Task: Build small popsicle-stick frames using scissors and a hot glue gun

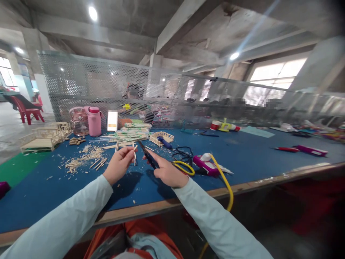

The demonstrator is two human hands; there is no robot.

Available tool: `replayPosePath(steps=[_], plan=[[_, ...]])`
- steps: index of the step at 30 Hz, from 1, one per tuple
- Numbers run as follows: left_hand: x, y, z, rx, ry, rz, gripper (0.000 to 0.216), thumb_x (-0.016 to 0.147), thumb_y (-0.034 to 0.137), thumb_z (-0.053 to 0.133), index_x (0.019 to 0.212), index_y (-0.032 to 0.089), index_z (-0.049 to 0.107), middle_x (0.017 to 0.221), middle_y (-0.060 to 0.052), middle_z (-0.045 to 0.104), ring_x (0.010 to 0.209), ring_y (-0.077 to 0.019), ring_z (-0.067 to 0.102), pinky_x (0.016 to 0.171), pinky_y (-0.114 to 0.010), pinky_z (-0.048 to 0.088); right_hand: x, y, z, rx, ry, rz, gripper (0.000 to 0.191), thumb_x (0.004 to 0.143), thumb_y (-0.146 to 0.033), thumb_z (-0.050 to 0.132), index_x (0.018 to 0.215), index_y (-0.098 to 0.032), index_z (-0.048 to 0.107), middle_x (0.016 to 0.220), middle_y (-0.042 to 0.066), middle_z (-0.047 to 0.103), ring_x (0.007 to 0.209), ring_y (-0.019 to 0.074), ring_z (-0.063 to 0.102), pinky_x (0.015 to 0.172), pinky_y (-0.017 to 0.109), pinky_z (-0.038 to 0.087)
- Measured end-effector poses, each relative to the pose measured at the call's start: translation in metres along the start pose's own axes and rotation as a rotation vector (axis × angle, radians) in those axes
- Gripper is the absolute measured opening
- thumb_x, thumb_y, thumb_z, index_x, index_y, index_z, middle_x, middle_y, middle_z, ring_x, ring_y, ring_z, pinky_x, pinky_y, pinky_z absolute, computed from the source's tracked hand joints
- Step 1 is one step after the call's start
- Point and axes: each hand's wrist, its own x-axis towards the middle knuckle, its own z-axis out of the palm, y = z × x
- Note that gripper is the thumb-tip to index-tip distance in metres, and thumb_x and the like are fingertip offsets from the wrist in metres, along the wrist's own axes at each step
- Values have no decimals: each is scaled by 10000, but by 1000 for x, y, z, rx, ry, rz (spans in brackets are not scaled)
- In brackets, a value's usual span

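My left hand (120, 163) pinches a short, thin wooden stick (135, 148) between thumb and fingertips, its end angled upward. My right hand (169, 172) is wrapped around a dark hand tool (149, 157) with a long narrow blade; its tip points up and left, close to the stick but apart from it. Whether the tool has a second blade cannot be made out. Behind my left hand lies a small frame of wooden sticks (134, 158), partly hidden by the fingers. A blue glue gun (164, 142) rests beyond my right hand, against a small wooden lattice piece (154, 139).
Wood scraps (81, 158) litter the blue tabletop (118, 208). A pink bottle (94, 122), stick bundles (132, 132) and wooden models (40, 139) stand behind. To the right are a purple power strip (206, 166) and yellow cable (222, 176). A perforated metal screen (105, 82) borders the back.
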Motion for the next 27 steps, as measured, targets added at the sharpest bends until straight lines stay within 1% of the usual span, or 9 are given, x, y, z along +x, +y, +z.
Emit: replayPosePath(steps=[3, 6, 8, 13, 15, 21, 24, 27], plan=[[0, -1, -1, 18, -3, 28, 427, 667, 529, 610, 882, 161, 592, 523, 58, 443, 430, -65, 350, 421, -214, 249, 0, -3, -1, -53, -73, -4, 828, 550, -63, 412, 1366, -183, 347, 1342, 52, 442, 1196, 205, 438, 1061, 363, 280], [1, -2, -2, 88, -3, 69, 388, 696, 495, 590, 873, 151, 621, 516, 47, 455, 462, -80, 383, 458, -223, 297, 0, -5, -2, -70, -102, 11, 846, 552, -70, 419, 1384, -184, 318, 1404, 37, 364, 1247, 213, 381, 1079, 356, 243], [0, -1, -3, 150, 1, 95, 365, 718, 468, 568, 868, 141, 635, 514, 42, 463, 476, -87, 398, 480, -227, 321, 0, -5, -4, -73, -123, 25, 863, 549, -75, 423, 1396, -176, 293, 1418, 39, 339, 1259, 217, 363, 1084, 358, 229], [-2, -1, -4, 301, 38, 157, 345, 768, 417, 510, 892, 129, 655, 528, 26, 506, 515, -103, 447, 528, -229, 367, 0, -1, -7, -74, -154, 43, 877, 549, -79, 427, 1407, -154, 261, 1348, 60, 426, 1237, 219, 384, 1083, 375, 222], [-3, -1, -4, 353, 53, 174, 348, 783, 411, 491, 901, 131, 662, 532, 19, 524, 525, -108, 462, 535, -226, 376, 0, 0, -8, -63, -163, 45, 879, 543, -77, 429, 1404, -155, 267, 1343, 60, 432, 1243, 220, 375, 1081, 377, 222], [-5, 0, -4, 439, 84, 188, 359, 798, 413, 468, 870, 130, 677, 514, 13, 544, 485, -102, 447, 495, -216, 364, 2, -3, -8, 11, -217, 55, 880, 501, -72, 420, 1372, -163, 335, 1361, 53, 413, 1218, 223, 407, 1047, 355, 292], [-5, 0, -3, 449, 82, 193, 356, 801, 409, 467, 842, 128, 681, 512, 13, 547, 473, -96, 437, 485, -211, 358, 2, -1, -7, 1, -205, 44, 899, 499, -71, 416, 1386, -159, 303, 1377, 58, 393, 1217, 217, 412, 1058, 353, 276], [-5, -1, -3, 439, 76, 194, 350, 801, 397, 470, 857, 124, 682, 513, 11, 556, 487, -100, 462, 500, -209, 373, 2, 2, -6, -16, -198, 40, 913, 512, -74, 413, 1406, -156, 250, 1394, 69, 368, 1213, 213, 420, 1053, 359, 284]])
